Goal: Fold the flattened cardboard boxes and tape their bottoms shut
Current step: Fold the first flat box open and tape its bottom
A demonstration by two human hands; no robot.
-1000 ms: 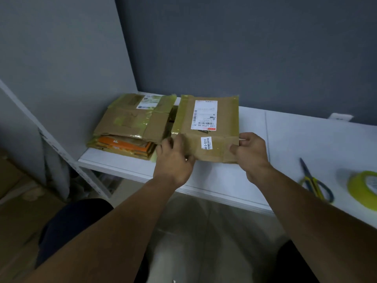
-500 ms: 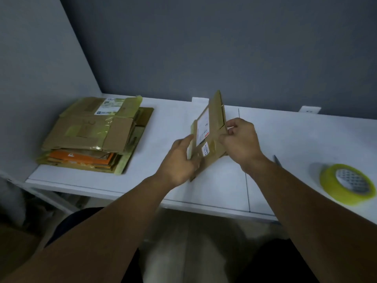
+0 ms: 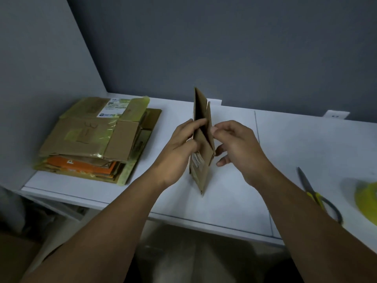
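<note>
The flattened cardboard box (image 3: 204, 139) stands on edge, seen edge-on, its long axis upright and leaning slightly left, lower corner near the desk (image 3: 224, 203). Its panels gape slightly at the top; nothing shows inside. The left hand (image 3: 179, 146) grips its left face. The right hand (image 3: 238, 146) has curled fingers (image 3: 219, 127) touching its right edge; I cannot tell whether they pinch it.

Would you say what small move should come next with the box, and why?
Probably spread its faces apart: the box is held on edge, almost flat, left hand gripping one face, right hand touching the other.
</note>
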